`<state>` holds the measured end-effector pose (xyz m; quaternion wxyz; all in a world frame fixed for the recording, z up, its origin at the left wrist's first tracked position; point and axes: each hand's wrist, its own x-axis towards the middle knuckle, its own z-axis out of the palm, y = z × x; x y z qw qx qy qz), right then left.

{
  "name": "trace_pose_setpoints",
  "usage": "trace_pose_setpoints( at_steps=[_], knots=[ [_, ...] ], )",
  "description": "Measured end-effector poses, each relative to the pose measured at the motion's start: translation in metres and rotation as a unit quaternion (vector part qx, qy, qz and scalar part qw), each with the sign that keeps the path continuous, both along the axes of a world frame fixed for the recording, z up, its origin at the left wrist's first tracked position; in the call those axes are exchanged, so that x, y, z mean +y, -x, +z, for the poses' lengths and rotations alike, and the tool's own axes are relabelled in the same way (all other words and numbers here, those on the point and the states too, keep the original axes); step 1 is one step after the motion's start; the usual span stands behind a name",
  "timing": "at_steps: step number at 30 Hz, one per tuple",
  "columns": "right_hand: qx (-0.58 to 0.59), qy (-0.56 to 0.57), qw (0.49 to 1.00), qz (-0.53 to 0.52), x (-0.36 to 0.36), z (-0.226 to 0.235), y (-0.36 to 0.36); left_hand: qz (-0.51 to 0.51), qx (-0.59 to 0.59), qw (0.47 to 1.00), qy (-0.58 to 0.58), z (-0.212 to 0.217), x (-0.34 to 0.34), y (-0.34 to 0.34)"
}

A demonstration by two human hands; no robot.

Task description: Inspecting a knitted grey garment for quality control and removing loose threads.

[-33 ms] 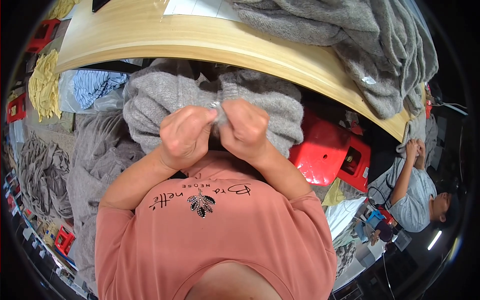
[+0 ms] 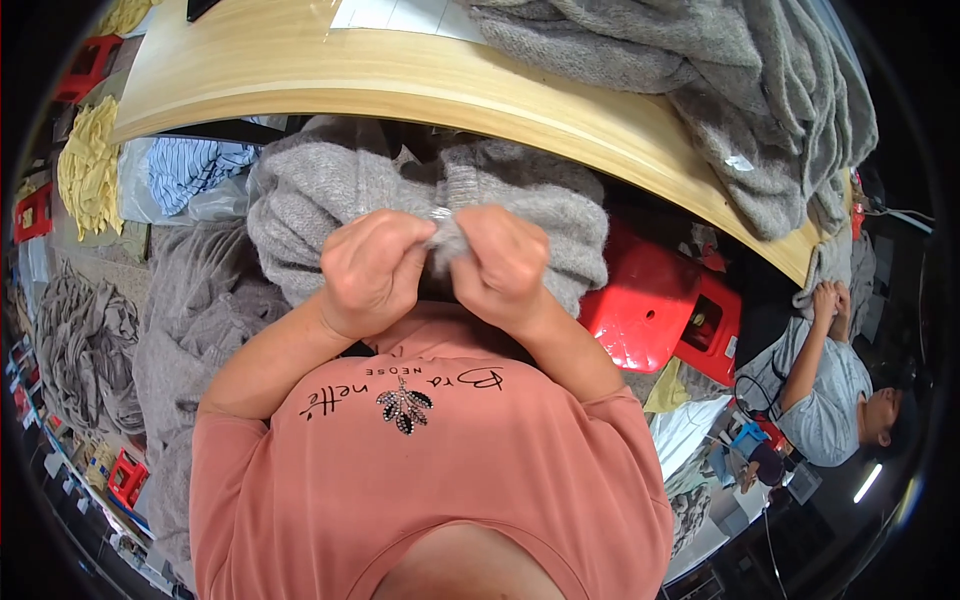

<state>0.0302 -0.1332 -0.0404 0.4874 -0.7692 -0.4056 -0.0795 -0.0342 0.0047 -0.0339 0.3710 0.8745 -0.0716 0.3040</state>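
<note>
A fuzzy grey knit garment (image 2: 320, 190) lies bunched across my lap, under the table's edge. My left hand (image 2: 370, 270) is closed, thumb and fingers pinched on the knit at the middle of the garment. Close beside it, my right hand (image 2: 502, 262) is closed too and pinches a small tuft of the same grey knit. Between the fingertips a small shiny, pale bit (image 2: 440, 213) catches the light; its kind is too small to make out. The fingers hide most of what they grip.
A wooden table (image 2: 400, 85) curves ahead, bearing a heap of grey knitwear (image 2: 680, 50) and white paper (image 2: 400, 18). Red stools (image 2: 640, 300) stand to the right. More grey knits (image 2: 200, 320) and a yellow pile (image 2: 88, 170) lie left. Another person (image 2: 830, 390) sits far right.
My right hand has shifted slightly to the right, away from my left. A little more of the grey knit shows between the fingertips.
</note>
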Motion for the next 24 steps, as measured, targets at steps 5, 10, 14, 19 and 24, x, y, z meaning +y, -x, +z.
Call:
trace_pose_setpoints(
  at_steps=[5, 10, 14, 19, 24],
  knots=[
    [-0.025, -0.008, 0.997, -0.066, -0.033, 0.004, -0.011, -0.044, 0.125, 0.991, 0.005, -0.003, 0.032, -0.014],
    [0.068, 0.049, 0.987, -0.135, -0.052, -0.023, -0.014, -0.077, 0.242, 0.967, 0.032, 0.004, 0.046, -0.016],
    [0.022, 0.177, 0.984, 0.018, -0.045, -0.001, -0.026, -0.062, 0.270, 0.950, 0.143, 0.012, 0.037, -0.017],
    [0.122, 0.039, 0.982, 0.136, -0.011, 0.010, -0.020, -0.090, 0.273, 0.935, 0.207, 0.018, 0.014, -0.013],
    [0.016, -0.035, 0.997, 0.067, 0.014, -0.015, -0.002, -0.058, 0.383, 0.848, 0.363, -0.001, 0.019, 0.000]
  ],
)
